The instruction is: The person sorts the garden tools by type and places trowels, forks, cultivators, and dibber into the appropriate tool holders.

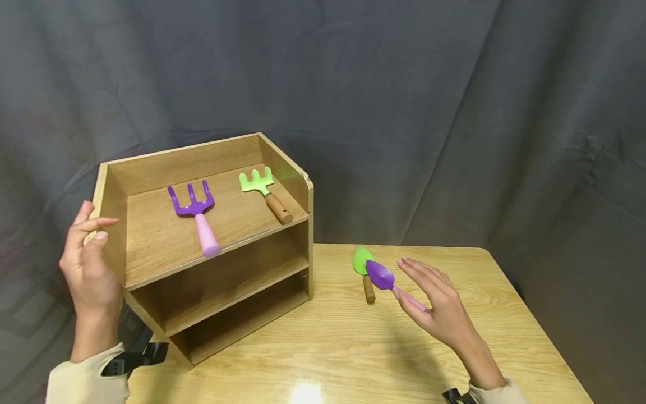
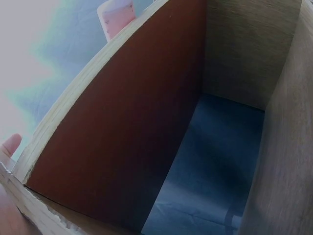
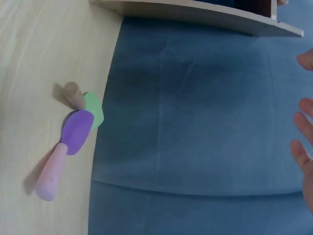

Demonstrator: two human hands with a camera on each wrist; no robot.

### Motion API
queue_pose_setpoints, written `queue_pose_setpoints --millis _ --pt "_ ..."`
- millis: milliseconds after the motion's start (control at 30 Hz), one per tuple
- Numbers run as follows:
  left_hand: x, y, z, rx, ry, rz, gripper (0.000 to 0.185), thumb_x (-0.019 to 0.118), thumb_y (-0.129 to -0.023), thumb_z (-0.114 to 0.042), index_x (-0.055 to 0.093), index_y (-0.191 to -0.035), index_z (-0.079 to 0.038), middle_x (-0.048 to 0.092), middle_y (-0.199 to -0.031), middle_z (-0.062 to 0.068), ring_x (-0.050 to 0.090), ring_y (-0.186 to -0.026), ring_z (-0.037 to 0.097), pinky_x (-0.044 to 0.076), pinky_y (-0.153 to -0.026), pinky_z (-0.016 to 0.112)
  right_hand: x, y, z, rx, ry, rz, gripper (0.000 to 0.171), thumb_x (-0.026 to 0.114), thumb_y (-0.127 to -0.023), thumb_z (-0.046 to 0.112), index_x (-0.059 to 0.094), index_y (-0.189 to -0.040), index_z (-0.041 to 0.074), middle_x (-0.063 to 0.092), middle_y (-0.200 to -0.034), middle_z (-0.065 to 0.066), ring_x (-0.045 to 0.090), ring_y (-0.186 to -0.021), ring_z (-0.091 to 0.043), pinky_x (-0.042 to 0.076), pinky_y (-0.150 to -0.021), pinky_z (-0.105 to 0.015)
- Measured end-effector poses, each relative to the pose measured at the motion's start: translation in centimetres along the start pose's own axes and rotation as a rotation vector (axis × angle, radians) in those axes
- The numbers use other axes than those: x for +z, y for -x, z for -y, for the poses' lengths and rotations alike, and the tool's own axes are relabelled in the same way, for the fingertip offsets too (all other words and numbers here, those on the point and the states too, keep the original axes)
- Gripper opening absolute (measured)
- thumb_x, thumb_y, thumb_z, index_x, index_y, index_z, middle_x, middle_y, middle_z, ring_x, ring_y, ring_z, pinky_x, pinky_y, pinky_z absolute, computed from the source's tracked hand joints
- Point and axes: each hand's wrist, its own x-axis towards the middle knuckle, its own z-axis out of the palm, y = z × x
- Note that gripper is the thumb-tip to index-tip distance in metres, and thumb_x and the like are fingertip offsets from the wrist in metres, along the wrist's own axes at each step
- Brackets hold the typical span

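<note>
My left hand (image 1: pixel 93 275) grips the left side panel of a small wooden shelf (image 1: pixel 298 258); in the left wrist view a fingertip (image 2: pixel 117 17) shows past the panel's pale edge. On the shelf's top lie a purple hand fork (image 1: pixel 206 233) with a pink handle and a green hand rake (image 1: pixel 276 207) with a wooden handle. My right hand (image 1: pixel 439 303) hovers over the table with fingers extended, holding nothing. Below it lies a purple trowel (image 3: pixel 77 131) with a pink handle, its blade overlapping a green trowel (image 3: pixel 96 108) with a wooden handle.
The shelf has two lower compartments (image 1: pixel 247 331) facing the front. A light wooden table (image 1: pixel 323 348) carries the trowels, and its right edge slopes toward the front. Dark grey-blue cloth (image 1: pixel 378 112) hangs behind and at the sides.
</note>
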Motion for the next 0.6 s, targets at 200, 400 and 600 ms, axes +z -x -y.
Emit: queue_pose_setpoints --millis 200,400,600 --pt "0.0 0.0 0.2 -0.003 0.034 -0.010 0.030 0.041 -0.087 0.000 0.068 -0.096 0.009 0.048 -0.141 0.017 0.039 -0.132 0.023 0.019 -0.107 0.025 -0.4 0.9 -0.2 0.033 0.003 0.025 0.050 0.060 -0.094 0.037 0.063 -0.123 -0.004 0.063 -0.121 -0.019 0.057 -0.114 -0.029 0.031 -0.102 -0.026" --pt "0.1 0.0 0.2 -0.007 0.077 -0.014 0.030 0.042 -0.086 0.000 0.069 -0.095 0.009 0.047 -0.142 0.018 0.039 -0.132 0.024 0.018 -0.107 0.024 -0.7 1.4 -0.5 0.066 0.020 0.027 0.051 0.059 -0.095 0.040 0.063 -0.125 -0.001 0.062 -0.124 -0.016 0.056 -0.116 -0.027 0.030 -0.104 -0.027" --pt "0.2 0.1 0.0 -0.020 0.111 -0.015 0.029 0.042 -0.086 0.000 0.068 -0.096 0.010 0.047 -0.142 0.018 0.038 -0.132 0.025 0.018 -0.108 0.026 -0.6 1.9 -0.9 0.080 0.006 0.024 0.050 0.061 -0.094 0.039 0.063 -0.125 -0.001 0.062 -0.124 -0.016 0.056 -0.116 -0.029 0.030 -0.104 -0.027"
